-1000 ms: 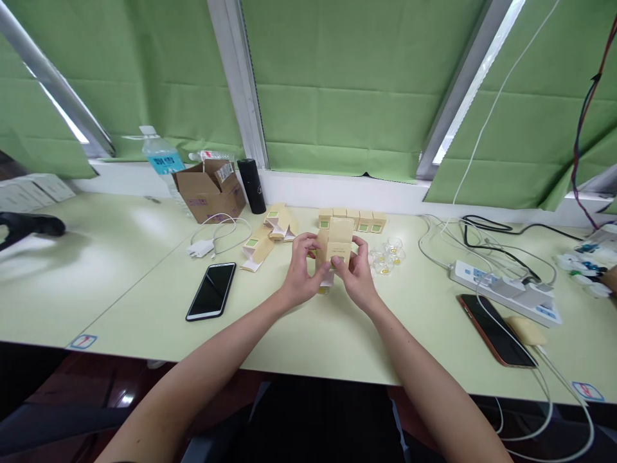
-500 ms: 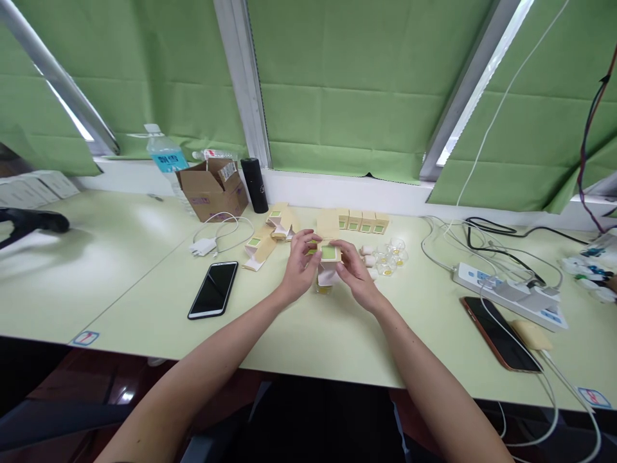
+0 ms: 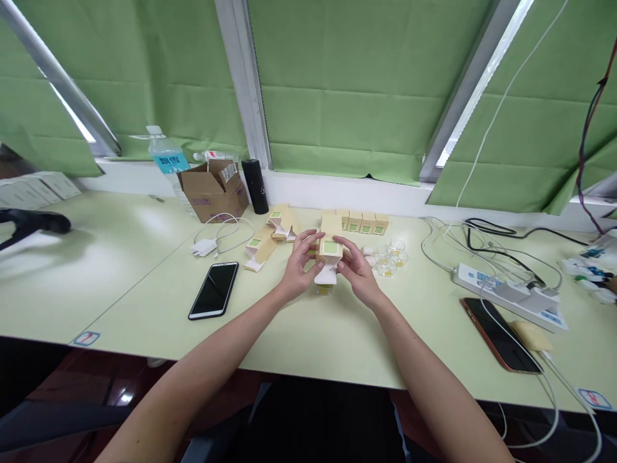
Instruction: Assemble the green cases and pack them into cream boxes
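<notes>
A small cream carton with a green window is held between both hands above the table, its white flap hanging open toward me. My left hand grips its left side, fingers bent, and my right hand grips the right side. Below the flap, a small clear jar with yellow on it shows in part. Just right of my right hand lie several clear round jars with yellow spots. Beside them, small pinkish-white pieces are partly hidden. Several finished-looking cartons stand in a row behind.
Unfolded cartons lie left of my hands. A phone, white charger, brown cardboard box and black flask are farther left. To the right are a power strip, loose cables and another phone.
The carton has tilted a little, so its white flap now shows more fully toward me. Both hands stay on its sides, their fingers slightly shifted.
</notes>
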The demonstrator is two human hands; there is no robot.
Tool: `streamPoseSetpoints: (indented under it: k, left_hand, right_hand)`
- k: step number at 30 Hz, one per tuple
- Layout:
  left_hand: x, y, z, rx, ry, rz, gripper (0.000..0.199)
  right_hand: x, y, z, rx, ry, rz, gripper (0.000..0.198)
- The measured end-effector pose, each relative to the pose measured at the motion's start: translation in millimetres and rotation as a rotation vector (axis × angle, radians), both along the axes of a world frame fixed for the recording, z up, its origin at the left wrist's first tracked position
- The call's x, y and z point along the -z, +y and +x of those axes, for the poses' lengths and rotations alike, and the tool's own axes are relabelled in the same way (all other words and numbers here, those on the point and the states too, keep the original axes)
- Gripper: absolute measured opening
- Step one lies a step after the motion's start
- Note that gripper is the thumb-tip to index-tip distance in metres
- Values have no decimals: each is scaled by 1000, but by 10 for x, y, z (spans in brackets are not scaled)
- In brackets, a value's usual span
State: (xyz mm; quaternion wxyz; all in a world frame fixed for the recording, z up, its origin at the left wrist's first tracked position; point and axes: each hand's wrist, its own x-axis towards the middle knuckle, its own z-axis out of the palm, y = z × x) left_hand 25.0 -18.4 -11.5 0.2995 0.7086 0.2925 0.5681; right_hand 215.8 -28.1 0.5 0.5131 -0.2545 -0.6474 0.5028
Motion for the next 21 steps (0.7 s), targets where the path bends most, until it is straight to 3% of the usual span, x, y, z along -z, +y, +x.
streamPoseSetpoints:
  k: [12, 16, 21]
  left_hand:
    - [-8, -28, 28, -26, -16, -27, 53]
    - [0, 6, -22, 117, -50, -58, 61]
    - [46, 86, -63, 305, -45, -80, 84]
  right_hand:
    - [14, -38, -58, 127, -66, 13, 47]
    - [28, -40, -58, 187, -90, 41, 47]
    - [26, -33, -38, 215, -104, 43, 49]
